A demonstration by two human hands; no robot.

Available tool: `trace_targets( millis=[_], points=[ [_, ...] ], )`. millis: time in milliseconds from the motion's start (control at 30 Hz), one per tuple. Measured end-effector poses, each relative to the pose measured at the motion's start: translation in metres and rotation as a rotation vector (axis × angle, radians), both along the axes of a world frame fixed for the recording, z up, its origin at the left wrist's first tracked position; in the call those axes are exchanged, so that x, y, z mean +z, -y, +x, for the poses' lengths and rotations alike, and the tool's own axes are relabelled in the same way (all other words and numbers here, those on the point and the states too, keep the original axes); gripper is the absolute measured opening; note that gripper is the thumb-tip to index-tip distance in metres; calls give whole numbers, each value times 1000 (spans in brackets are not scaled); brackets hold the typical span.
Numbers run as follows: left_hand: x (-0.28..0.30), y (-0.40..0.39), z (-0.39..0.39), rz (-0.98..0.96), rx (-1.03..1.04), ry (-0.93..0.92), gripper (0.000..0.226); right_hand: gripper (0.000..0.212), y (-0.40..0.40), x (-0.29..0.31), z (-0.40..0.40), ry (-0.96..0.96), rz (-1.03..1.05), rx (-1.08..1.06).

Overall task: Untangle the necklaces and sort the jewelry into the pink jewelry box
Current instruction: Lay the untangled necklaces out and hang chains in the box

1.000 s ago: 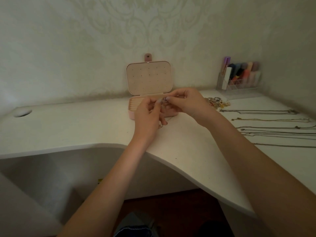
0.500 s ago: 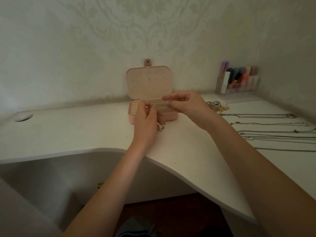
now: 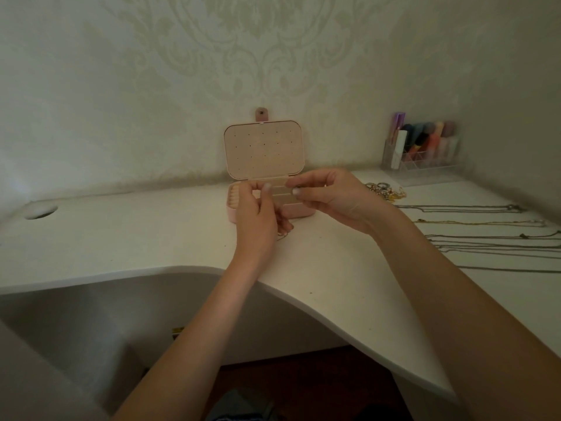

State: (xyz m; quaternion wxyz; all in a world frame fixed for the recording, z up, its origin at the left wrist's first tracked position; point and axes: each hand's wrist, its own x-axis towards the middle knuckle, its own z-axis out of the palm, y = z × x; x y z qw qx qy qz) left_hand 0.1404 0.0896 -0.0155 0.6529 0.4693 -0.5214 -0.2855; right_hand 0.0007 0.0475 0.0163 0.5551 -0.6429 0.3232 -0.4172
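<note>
In the head view, both hands are raised just in front of the open pink jewelry box (image 3: 299, 209), which stands on the desk (image 3: 136, 238) at about 12 o'clock from the hands. The left hand (image 3: 255, 220) pinches with thumb and forefinger, and the right hand (image 3: 331, 199) pinches the same way. Something very thin seems to run between the two pinches, probably a fine chain, but it is too small to see clearly. A little piece of chain (image 3: 283, 235) lies on the desk under the left hand.

At 3 o'clock, several necklaces (image 3: 485, 238) lie stretched out straight, apart from each other. A small heap of rings and charms (image 3: 384, 189) lies at 2 o'clock, near a clear organizer (image 3: 422, 153).

In my judgement such a chain is very light, limp and slippery, and its links can kink or break if pulled hard. It is best held near the clasp or at a loose end, with soft fingertips and little tension.
</note>
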Motion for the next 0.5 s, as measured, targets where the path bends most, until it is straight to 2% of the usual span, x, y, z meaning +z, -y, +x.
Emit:
trace_targets(
  millis=[200, 333, 500],
  points=[
    [0, 0, 0, 7, 26, -34, 8, 9, 1, 1, -4, 86, 36, -40],
    [0, 1, -1, 10, 40, -26, 6, 15, 2, 3, -5, 100, 27, -119],
    [-4, 5, 3, 32, -13, 15, 7, 18, 2, 6, -7, 203, 49, -206]
  ],
)
